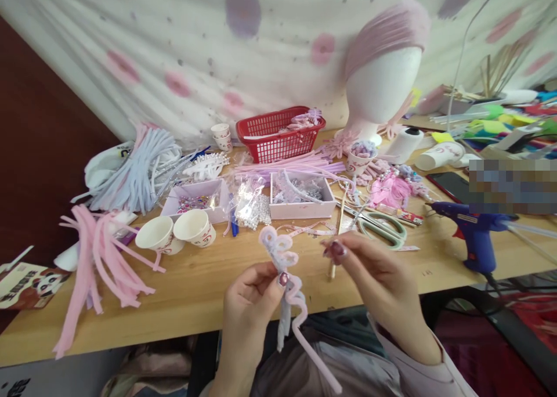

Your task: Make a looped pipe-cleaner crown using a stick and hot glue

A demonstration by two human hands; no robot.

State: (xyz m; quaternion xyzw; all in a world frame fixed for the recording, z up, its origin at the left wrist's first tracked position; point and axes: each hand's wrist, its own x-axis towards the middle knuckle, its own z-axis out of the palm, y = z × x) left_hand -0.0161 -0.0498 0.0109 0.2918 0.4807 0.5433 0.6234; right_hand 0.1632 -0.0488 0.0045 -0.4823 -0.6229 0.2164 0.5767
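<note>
Left hand (252, 298) pinches looped fuzzy stems (275, 249) below the loops; right hand (378, 275) fingertips near-closed, can't tell on what; best pinch lightly, pink tail (317, 360) clear.

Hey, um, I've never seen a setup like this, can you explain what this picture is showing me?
There's no robot here, just a person's two bare hands. The single picture comes from a camera worn on their head, looking forward and down.

The left hand pinches a bundle of fuzzy stems, pink and pale bluish, looped at the top with a long pink tail hanging down. The right hand is raised beside it, fingertips drawn together; whether they hold anything is too small to tell.

On the wooden table are loose pink strips, paper cups, a red basket, a blue glue gun and a white head form.
</note>
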